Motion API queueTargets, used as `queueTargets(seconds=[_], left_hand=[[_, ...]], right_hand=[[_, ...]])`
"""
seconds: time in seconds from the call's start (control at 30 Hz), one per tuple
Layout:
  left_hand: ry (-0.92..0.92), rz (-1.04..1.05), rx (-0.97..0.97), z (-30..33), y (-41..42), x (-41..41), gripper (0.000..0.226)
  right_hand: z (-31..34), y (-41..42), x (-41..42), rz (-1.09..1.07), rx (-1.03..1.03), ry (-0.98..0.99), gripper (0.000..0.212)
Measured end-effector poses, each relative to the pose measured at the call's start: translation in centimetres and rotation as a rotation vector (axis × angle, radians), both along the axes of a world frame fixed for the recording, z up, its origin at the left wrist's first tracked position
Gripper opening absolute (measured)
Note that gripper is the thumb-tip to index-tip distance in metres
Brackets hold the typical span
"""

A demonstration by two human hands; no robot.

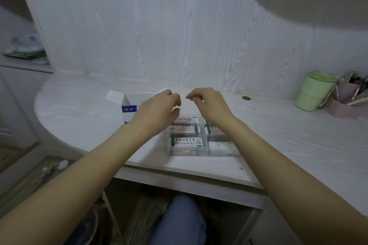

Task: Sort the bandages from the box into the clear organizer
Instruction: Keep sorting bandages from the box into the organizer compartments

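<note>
A: What sits nearest the desk's (199,167) front edge?

B: The clear organizer (203,152), set just back from that edge with a strip of bare top in front. Its compartments hold bandage packs (186,142) with green and white labels, lying flat.

A: And the hands?

B: Both hover above the organizer's far side, close together but apart. The left hand (159,107) has its fingers curled, thumb near the fingertips; the right hand (207,103) is curled the same way. Whether either pinches something small, I cannot tell.

A: Where is the box?

B: The white and blue box (130,105) stands upright just left of the organizer, flap open, partly behind the left hand.

A: Room to move?

B: Bare desk lies open to the right, as far as a green cup (312,91) and a pink pen holder (346,103) near the wall. A small gold disc (246,98) lies between.
</note>
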State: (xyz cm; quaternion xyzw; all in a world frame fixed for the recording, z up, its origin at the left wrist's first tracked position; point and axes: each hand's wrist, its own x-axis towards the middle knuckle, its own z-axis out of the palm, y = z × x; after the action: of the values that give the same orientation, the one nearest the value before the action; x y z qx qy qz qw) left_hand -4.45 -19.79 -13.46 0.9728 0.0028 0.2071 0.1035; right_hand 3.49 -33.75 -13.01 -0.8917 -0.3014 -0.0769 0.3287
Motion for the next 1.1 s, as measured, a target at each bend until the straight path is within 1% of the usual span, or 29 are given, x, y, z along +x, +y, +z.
queueTargets(seconds=[0.1, 0.17, 0.27, 0.33, 0.43, 0.5, 0.57, 0.63, 0.67, 0.73, 0.8, 0.9, 0.97, 1.1], left_hand=[[-0.102, 0.039, 0.009, 0.9, 2.3, -1.1, 0.029], [-0.100, 0.083, 0.073, 1.4, 4.2, -1.5, 0.043], [0.076, 0.166, 0.160, 1.7, 7.0, -1.6, 0.071], [0.188, 0.186, 0.193, 1.2, 8.4, -1.3, 0.083], [0.305, 0.188, 0.109, 0.6, 10.2, -0.8, 0.089], [0.321, 0.165, 0.007, 0.3, 11.0, -0.7, 0.088], [0.264, 0.129, -0.077, -0.1, 11.3, -1.1, 0.087], [0.168, 0.092, -0.128, -0.6, 11.2, -2.2, 0.087], [0.104, 0.075, -0.126, -0.9, 10.8, -2.8, 0.086], [-0.031, 0.057, -0.058, -1.7, 10.1, -3.9, 0.083], [-0.133, 0.045, 0.013, -2.5, 9.4, -4.7, 0.081], [-0.193, 0.045, 0.102, -3.4, 8.9, -5.2, 0.082], [-0.213, 0.047, 0.155, -3.9, 8.6, -5.4, 0.082], [-0.231, 0.057, 0.199, -4.3, 8.2, -5.9, 0.082]], right_hand=[[1.0, 1.4, -1.2, 0.095, -0.017, -0.079, 0.034], [1.5, 2.4, -1.7, 0.158, -0.060, -0.108, 0.034], [1.7, 3.8, -1.8, 0.212, -0.163, -0.120, 0.034], [1.6, 4.6, -1.8, 0.201, -0.219, -0.102, 0.033], [1.5, 5.7, -1.9, 0.171, -0.241, -0.035, 0.034], [1.3, 6.3, -2.0, 0.167, -0.229, -0.001, 0.033], [0.9, 6.5, -2.1, 0.181, -0.218, 0.003, 0.030], [0.1, 6.5, -2.5, 0.180, -0.189, -0.019, 0.027], [-0.3, 6.3, -2.7, 0.170, -0.162, -0.040, 0.027], [-1.1, 6.0, -3.2, 0.146, -0.112, -0.097, 0.026], [-1.5, 6.0, -3.7, 0.117, -0.120, -0.151, 0.027], [-1.5, 6.4, -4.5, 0.059, -0.219, -0.227, 0.027], [-1.5, 6.7, -5.1, 0.024, -0.269, -0.299, 0.023], [-1.6, 7.0, -6.0, 0.009, -0.238, -0.355, 0.013]])
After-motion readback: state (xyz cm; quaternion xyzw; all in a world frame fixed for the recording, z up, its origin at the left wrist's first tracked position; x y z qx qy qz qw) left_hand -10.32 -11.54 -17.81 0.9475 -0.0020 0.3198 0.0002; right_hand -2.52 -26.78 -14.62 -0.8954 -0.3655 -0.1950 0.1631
